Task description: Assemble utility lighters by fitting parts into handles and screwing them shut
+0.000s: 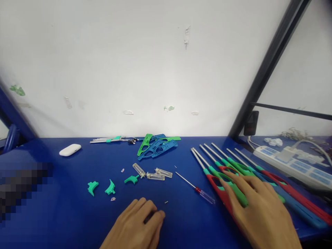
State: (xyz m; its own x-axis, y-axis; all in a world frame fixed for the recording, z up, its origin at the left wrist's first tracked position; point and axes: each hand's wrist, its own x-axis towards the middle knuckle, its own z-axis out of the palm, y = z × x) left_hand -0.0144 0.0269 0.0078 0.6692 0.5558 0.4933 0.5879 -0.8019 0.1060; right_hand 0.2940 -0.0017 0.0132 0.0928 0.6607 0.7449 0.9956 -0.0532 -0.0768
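On the right lies a row of long-nosed gas lighters in red, green and blue. My right hand (259,204) is over them, its thumb and fingers closed around the handle of a green lighter (240,195). A red lighter (220,192) lies beside it, partly hidden by the hand. My left hand (137,221) rests at the front of the table, fingers curled in, with nothing visible in them. Near it are a tiny metal pin (166,202), a green trigger (131,179) and clear fuel tanks (155,176). Between the hands lies a screwdriver (204,196) with a clear handle.
At the back lie opened green and blue lighter shells (158,147) and metal tubes with wires (109,139). A white earbud case (70,150) is at the left. A power strip (293,162) and a dark frame post (267,69) stand right. The wall (129,69) closes off the back.
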